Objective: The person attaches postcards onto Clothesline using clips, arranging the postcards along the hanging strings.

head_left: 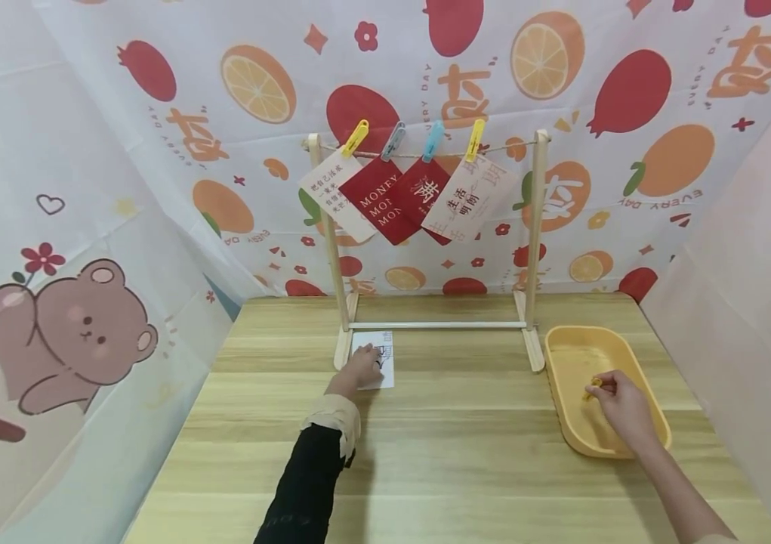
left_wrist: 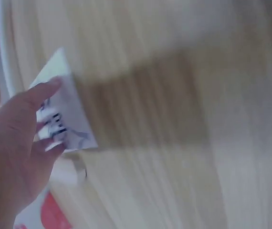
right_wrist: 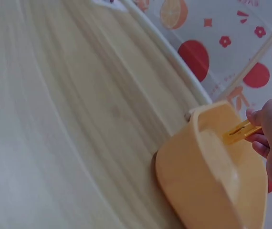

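Observation:
My left hand (head_left: 362, 368) rests with its fingers on a white printed card (head_left: 381, 360) lying on the wooden table by the left foot of a small wooden rack (head_left: 536, 227). In the left wrist view the fingers (left_wrist: 40, 95) lie over the card (left_wrist: 67, 107); the picture is blurred. My right hand (head_left: 612, 397) is inside a yellow tray (head_left: 630, 446) at the right and pinches a yellow clothespin (right_wrist: 238, 133). Several cards hang from the rack's string by clothespins (head_left: 356, 137).
The wooden table (head_left: 467, 453) is walled by patterned cloth on three sides. The rack's base bar (head_left: 436, 326) runs across the table's far part. The tray (right_wrist: 207, 186) sits close to the table's right edge.

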Demonstrator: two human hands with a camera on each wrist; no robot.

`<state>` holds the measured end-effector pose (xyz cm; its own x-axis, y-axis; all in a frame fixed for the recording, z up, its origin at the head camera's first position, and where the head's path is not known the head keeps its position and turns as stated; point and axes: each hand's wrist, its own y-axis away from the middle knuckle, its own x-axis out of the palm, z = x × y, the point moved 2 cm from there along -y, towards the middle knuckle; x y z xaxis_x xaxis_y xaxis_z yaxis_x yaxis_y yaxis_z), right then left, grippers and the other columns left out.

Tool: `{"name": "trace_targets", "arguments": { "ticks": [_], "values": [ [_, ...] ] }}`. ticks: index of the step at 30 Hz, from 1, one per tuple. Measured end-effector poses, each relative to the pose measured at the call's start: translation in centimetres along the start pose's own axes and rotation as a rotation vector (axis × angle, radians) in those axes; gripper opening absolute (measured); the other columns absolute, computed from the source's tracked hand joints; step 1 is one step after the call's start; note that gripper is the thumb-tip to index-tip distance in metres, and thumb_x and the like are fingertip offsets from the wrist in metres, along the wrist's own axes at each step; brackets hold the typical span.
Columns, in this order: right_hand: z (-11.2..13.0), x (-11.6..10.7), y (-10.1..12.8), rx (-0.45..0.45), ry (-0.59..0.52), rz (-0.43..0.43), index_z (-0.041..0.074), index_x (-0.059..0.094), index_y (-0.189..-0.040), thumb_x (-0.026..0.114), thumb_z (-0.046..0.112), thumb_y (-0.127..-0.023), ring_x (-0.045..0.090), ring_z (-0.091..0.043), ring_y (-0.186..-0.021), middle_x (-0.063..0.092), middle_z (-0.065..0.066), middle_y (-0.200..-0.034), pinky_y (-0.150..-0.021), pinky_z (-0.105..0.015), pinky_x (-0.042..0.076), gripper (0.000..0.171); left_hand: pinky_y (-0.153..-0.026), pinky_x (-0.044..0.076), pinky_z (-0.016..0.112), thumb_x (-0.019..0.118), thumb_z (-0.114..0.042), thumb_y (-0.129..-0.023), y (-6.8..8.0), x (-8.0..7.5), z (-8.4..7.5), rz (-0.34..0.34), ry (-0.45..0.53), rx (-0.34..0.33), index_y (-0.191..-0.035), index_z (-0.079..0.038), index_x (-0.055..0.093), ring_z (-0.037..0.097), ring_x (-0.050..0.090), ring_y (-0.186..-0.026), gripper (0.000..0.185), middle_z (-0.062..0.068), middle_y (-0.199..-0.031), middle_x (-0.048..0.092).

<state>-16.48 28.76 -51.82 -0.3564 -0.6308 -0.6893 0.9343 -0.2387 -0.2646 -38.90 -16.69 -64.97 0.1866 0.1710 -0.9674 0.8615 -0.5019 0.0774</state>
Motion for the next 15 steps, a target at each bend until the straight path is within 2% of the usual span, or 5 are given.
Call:
{"name": "trace_targets", "arguments": {
  "ticks": [3, 6, 9, 12, 15],
  "values": [
    [0.8, -0.3, -0.1, -0.021, -0.009, -0.036, -0.006, 0.057, -0.097, 0.067, 0.010, -0.084, 0.057, -0.021, -0.075, 0.062, -0.016, -0.086, -0.055, -0.016, 0.046, 0.022, -0.103, 0.030, 0.043, 0.052, -0.053, -0.088, -0.1, 0.4, -3.1, -0.034, -0.143, -0.030, -0.124, -0.003, 0.051, 0.037, 0.036, -0.122, 0.062, 0.018, -0.127, 0.045],
    [1.9, -0.4, -0.4, -0.044, -0.011, -0.058, -0.003, 0.058, -0.096, 0.068, 0.010, -0.083, 0.056, -0.018, -0.075, 0.063, -0.014, -0.085, -0.057, -0.014, 0.044, 0.022, -0.083, 0.047, 0.045, 0.056, -0.048, -0.087, 2.1, -3.5, -10.1, 0.014, -0.208, -0.141, -0.120, 0.002, 0.052, 0.037, 0.047, -0.106, 0.060, 0.022, -0.114, 0.050],
    [3.2, -0.3, -0.7, -0.057, -0.023, -0.054, -0.003, 0.058, -0.096, 0.069, 0.010, -0.082, 0.057, -0.019, -0.076, 0.063, -0.013, -0.085, -0.059, -0.013, 0.044, 0.021, -0.072, 0.051, 0.037, 0.060, -0.045, -0.085, 3.3, -5.0, -14.2, -0.004, -0.203, -0.142, -0.111, 0.003, 0.056, 0.030, 0.052, -0.093, 0.055, 0.017, -0.100, 0.051],
    [4.3, -0.1, -0.9, -0.069, -0.045, -0.044, -0.003, 0.058, -0.095, 0.069, 0.009, -0.082, 0.057, -0.022, -0.077, 0.063, -0.013, -0.086, -0.060, -0.013, 0.045, 0.021, -0.077, 0.049, 0.032, 0.060, -0.050, -0.083, 3.5, -5.9, -16.2, 0.035, -0.249, -0.087, -0.112, 0.000, 0.055, 0.024, 0.051, -0.097, 0.058, 0.012, -0.103, 0.050],
    [5.1, 0.3, -0.9, -0.077, -0.065, -0.031, -0.004, 0.058, -0.095, 0.069, 0.008, -0.082, 0.058, -0.025, -0.079, 0.063, -0.014, -0.087, -0.061, -0.014, 0.045, 0.021, -0.096, 0.038, 0.037, 0.064, -0.055, -0.079, 3.1, -6.1, -16.3, 0.123, -0.241, 0.051, -0.127, -0.004, 0.046, 0.026, 0.040, -0.119, 0.073, 0.013, -0.125, 0.045]
  ]
}}
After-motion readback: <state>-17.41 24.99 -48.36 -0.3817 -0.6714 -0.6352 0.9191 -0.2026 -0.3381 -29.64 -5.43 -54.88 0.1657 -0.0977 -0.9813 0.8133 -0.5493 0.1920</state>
